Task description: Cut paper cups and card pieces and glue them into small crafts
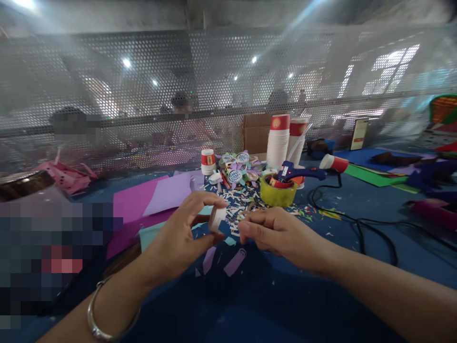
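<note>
My left hand (185,233) grips a small white round piece (217,218), which looks like the cut-off base of a paper cup, between thumb and fingertips. Just to its right my right hand (274,233) is closed, thumb pressed against the curled index finger; whatever it may pinch is hidden. Below the hands lie cut purple paper strips (235,263) and a light blue scrap (230,241). Beyond them spreads a litter of small paper snippets (243,200). Several paper turtles (235,176) with patterned round shells are heaped behind the snippets.
A blue glue gun (303,172) rests on a yellow tape roll (278,193), its black cable (378,221) trailing right. Stacked paper cups (277,143) stand behind. Purple sheets (167,195) lie left, green sheets (374,175) right. A person sits at the left edge; perforated metal (221,85) closes the back.
</note>
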The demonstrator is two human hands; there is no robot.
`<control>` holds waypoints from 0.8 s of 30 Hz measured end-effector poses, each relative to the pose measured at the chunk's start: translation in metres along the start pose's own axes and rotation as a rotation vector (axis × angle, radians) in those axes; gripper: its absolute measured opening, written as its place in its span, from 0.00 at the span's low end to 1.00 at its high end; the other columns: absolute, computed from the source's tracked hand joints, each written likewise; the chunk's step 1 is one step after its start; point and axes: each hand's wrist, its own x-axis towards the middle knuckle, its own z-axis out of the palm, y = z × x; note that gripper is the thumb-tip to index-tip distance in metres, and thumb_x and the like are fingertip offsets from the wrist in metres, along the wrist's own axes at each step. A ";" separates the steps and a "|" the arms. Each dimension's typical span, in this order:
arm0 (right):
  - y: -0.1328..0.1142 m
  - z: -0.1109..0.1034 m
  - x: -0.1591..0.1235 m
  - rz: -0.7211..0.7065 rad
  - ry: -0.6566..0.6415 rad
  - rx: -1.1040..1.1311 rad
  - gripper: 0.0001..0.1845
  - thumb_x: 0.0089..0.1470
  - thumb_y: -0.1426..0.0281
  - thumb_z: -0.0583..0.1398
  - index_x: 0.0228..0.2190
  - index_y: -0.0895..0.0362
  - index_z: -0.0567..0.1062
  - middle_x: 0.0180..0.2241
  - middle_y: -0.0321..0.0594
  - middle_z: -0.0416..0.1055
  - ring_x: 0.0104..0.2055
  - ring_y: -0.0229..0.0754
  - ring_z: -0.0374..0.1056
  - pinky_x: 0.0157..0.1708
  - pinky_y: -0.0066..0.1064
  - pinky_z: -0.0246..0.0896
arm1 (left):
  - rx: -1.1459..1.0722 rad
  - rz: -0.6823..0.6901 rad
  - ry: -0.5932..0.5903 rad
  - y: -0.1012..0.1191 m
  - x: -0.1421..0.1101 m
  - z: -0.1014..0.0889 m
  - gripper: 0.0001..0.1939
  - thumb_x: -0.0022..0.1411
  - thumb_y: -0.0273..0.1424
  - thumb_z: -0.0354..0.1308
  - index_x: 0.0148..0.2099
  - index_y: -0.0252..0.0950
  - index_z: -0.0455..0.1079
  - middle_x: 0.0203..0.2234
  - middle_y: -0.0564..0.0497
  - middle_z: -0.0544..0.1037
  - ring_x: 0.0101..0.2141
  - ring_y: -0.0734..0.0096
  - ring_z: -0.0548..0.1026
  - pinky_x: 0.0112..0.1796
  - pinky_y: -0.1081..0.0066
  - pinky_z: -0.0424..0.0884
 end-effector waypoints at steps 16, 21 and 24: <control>0.001 -0.004 0.002 -0.008 0.065 -0.168 0.24 0.61 0.49 0.52 0.28 0.57 0.70 0.19 0.28 0.51 0.20 0.33 0.47 0.18 0.27 0.40 | -0.379 -0.308 -0.051 0.002 0.001 -0.001 0.23 0.57 0.32 0.66 0.52 0.43 0.62 0.37 0.54 0.69 0.38 0.72 0.68 0.39 0.72 0.68; 0.006 -0.012 0.010 -0.019 0.264 -0.708 0.18 0.60 0.56 0.55 0.27 0.56 0.69 0.21 0.33 0.63 0.23 0.36 0.57 0.22 0.29 0.45 | -0.602 -0.408 -0.025 0.005 0.001 -0.002 0.23 0.56 0.28 0.67 0.52 0.41 0.64 0.41 0.53 0.68 0.41 0.72 0.68 0.43 0.71 0.69; 0.015 -0.017 0.015 0.067 0.263 -0.990 0.17 0.60 0.55 0.54 0.31 0.55 0.73 0.25 0.38 0.72 0.26 0.40 0.65 0.22 0.30 0.46 | -0.732 -0.482 -0.051 0.008 0.001 -0.002 0.24 0.55 0.26 0.67 0.52 0.40 0.65 0.43 0.51 0.69 0.42 0.69 0.69 0.45 0.66 0.71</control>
